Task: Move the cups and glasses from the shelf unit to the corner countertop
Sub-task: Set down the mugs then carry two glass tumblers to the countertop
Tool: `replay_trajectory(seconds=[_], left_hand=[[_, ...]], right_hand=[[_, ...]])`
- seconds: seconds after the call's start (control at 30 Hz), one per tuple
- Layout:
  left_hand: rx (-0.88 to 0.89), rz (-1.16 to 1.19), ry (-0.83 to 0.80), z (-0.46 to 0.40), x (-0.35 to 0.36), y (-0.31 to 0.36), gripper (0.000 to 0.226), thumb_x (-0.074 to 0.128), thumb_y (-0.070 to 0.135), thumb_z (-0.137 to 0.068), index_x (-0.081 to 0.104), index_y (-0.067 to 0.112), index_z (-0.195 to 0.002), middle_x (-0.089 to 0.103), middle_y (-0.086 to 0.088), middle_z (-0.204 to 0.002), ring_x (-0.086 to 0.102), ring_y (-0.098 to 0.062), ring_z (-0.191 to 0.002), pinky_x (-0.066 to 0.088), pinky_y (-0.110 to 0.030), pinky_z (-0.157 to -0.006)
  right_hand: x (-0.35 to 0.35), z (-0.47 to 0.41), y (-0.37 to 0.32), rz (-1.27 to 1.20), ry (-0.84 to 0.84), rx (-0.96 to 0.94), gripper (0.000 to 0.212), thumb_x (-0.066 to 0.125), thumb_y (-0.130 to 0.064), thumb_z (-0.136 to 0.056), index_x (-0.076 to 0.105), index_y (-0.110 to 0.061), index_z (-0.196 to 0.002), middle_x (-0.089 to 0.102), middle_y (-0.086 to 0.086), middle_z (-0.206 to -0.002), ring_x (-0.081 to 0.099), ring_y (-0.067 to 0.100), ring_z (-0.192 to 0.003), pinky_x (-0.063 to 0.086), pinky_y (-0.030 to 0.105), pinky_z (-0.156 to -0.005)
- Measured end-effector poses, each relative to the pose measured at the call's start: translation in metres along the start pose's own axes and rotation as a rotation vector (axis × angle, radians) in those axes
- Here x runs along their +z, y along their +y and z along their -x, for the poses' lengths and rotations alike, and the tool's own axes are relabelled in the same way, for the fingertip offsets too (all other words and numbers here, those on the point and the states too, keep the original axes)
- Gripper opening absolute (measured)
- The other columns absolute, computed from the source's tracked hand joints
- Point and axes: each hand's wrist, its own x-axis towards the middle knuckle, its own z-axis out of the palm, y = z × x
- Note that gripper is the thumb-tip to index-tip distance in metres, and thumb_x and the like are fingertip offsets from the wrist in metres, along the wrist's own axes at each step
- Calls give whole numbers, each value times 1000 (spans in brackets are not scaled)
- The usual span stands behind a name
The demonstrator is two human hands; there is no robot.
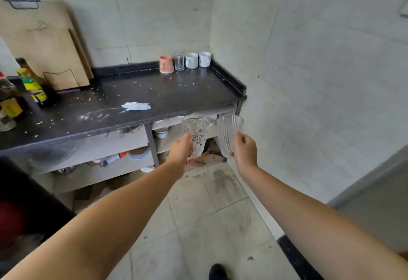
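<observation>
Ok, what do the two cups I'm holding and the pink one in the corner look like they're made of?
Both held ones look like clear glass: the shelves show through. The left glass has a pressed block pattern, the right glass vertical ribs. The pink cup is opaque, probably glazed ceramic, though plastic can't be ruled out.

No legible text, brand, number or sign anywhere. Yellow and green labels on the dark bottles (33,85) at the left end of the dark stone table (136,94): print too blurred to read. Faint engraved mark on the large pale wooden cutting board (39,37) leaning against the wall: shape only, no letters made out. Small dark mark on one white ceramic mug (204,59) in the far corner: too small to read. Pale decoration on the pink cup (166,64): no words. Patterned clear glass (195,131) and ribbed clear glass (229,134): moulded relief only, no lettering.
</observation>
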Motion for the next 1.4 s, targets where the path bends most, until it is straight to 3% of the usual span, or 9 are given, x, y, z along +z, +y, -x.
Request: replay_trajectory(seconds=[0.1,0.2,0.3,0.5,0.7,0.87,1.03,1.23,1.4], left_hand=[[-26,21,3,-45,32,22,30,47,32,-86,39,23,-58,35,4,-55,34,-14,-54,43,-30,-67],[-32,64,21,-84,52,42,29,46,30,-87,42,23,-60,36,4,-56,37,-13,-55,45,-32,-67],[-54,74,33,-128,63,59,31,46,31,-87,41,22,-58,36,3,-56,37,-14,-56,46,-31,-70],[-68,29,27,-227,70,84,33,47,33,-86,39,21,-57,35,3,-54,35,-15,-55,44,-32,-67],[-71,-52,8,-364,71,136,37,46,33,-88,36,20,-55,34,3,-51,35,-16,-52,43,-30,-66],[-85,-97,-13,-461,75,185,42,44,33,-91,35,19,-52,33,3,-49,34,-15,-50,45,-33,-71],[-140,-87,-8,-541,92,202,42,44,36,-90,36,20,-52,32,5,-45,33,-14,-47,45,-33,-71],[-182,-46,31,-640,127,205,45,44,34,-88,34,23,-46,30,5,-43,32,-14,-47,44,-33,-70],[-190,-32,55,-707,150,203,44,42,34,-90,33,23,-48,29,3,-50,31,-13,-49,42,-31,-69]], right_hand=[[-2,-60,-8,17,-3,-3,43,42,-30,-96,29,-16,-58,29,0,-58,33,16,-57,53,52,-72],[2,-113,-15,32,-25,-32,43,41,-32,-97,31,-15,-58,32,0,-58,41,21,-63,42,38,-63],[19,-167,-18,29,-44,-4,42,40,-32,-97,37,-14,-60,38,2,-61,48,24,-68,37,33,-60],[77,-252,-22,-9,-81,49,34,42,-31,-96,43,-8,-70,36,2,-62,39,17,-61,44,36,-68],[158,-368,-41,-48,-43,63,40,45,-31,-96,37,-14,-60,34,-1,-57,40,15,-54,46,38,-65],[203,-452,-53,-59,-24,98,34,45,-29,-94,40,-12,-65,36,1,-60,42,18,-61,34,31,-58],[230,-529,-50,-120,-34,189,32,46,-27,-95,53,-13,-66,48,1,-66,48,12,-62,46,21,-57],[274,-649,-37,-253,-74,345,33,51,-18,-89,45,-13,-58,40,3,-62,43,16,-62,53,31,-67],[307,-721,-14,-223,-150,309,36,48,-15,-89,37,-14,-54,33,4,-59,35,15,-59,50,31,-64]])
